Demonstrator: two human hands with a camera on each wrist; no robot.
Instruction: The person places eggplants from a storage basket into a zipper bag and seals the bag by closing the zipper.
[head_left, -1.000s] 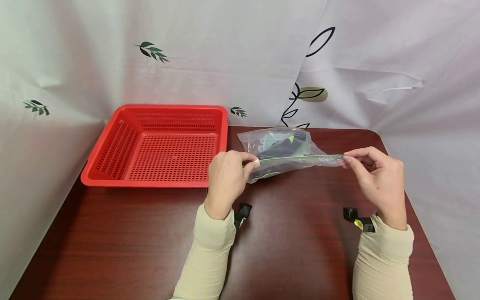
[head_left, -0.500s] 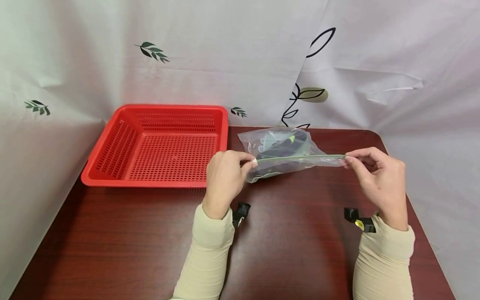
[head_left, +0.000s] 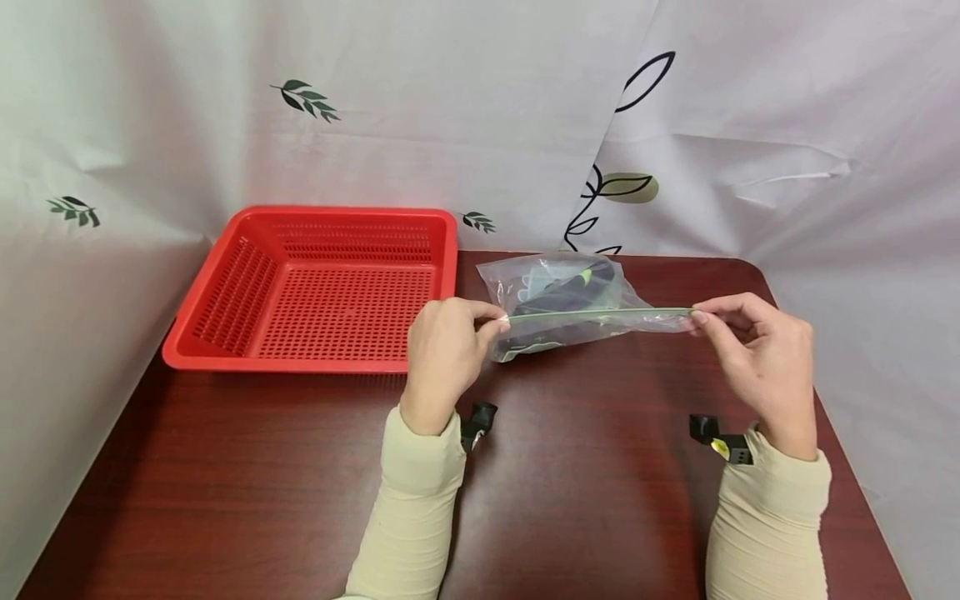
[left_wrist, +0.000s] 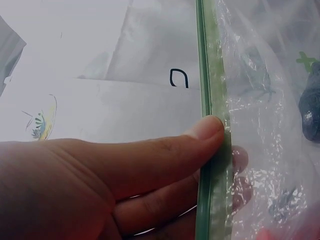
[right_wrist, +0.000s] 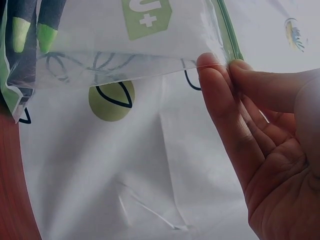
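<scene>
A clear zip bag [head_left: 558, 271] with a green seal strip lies toward the back of the table, its mouth facing me. Inside it are dark items [right_wrist: 49, 25] with lime-green tips; I cannot tell what they are. My left hand [head_left: 448, 350] pinches the seal between thumb and fingers near its left end. At the seal's right end, my right hand [head_left: 765, 358] pinches the corner with thumb and forefinger. The strip is drawn straight between both hands. In the left wrist view the thumb presses on the green strip [left_wrist: 204, 65], with fingertips showing through the plastic behind it.
A red perforated plastic basket [head_left: 352, 317] with nothing in it stands left of the bag, close to my left hand. The dark red wooden table [head_left: 585, 483] is bordered by white leaf-patterned curtains [head_left: 420, 108] at the back and sides.
My left hand has slid slightly leftward, toward the seal's left end. My right hand has stayed almost in place, still pinching the bag's corner.
</scene>
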